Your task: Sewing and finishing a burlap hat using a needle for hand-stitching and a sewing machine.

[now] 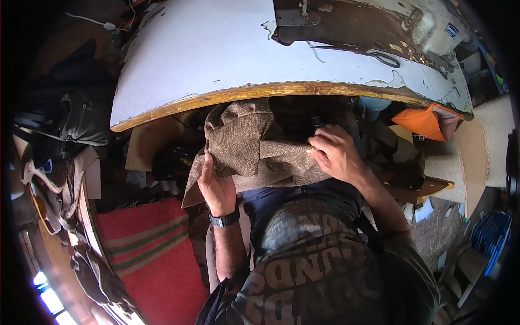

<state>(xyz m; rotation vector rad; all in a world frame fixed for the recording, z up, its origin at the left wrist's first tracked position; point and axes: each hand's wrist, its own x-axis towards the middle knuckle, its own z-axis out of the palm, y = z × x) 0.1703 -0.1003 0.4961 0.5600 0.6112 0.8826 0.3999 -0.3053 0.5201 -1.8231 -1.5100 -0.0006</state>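
A piece of brown woven fabric [238, 141] lies across my lap and hangs just below the table's front edge. A seam runs down its middle, and its upper part is bunched. My left hand [215, 187], with a dark watch on its wrist, holds the left side, thumb on top and the other fingers hidden beneath the cloth. On the other side, my right hand [336, 151] pinches the fabric's right end between thumb and fingers. The strip between the seam and my right hand looks fairly flat.
Ahead stands a white sewing table [216, 49] with a worn wooden edge. Scissors [385, 58] lie on it near a machine's metal plate [295, 18]. An orange cloth item [422, 122] hangs under its right side. A red striped mat [151, 244] lies at left.
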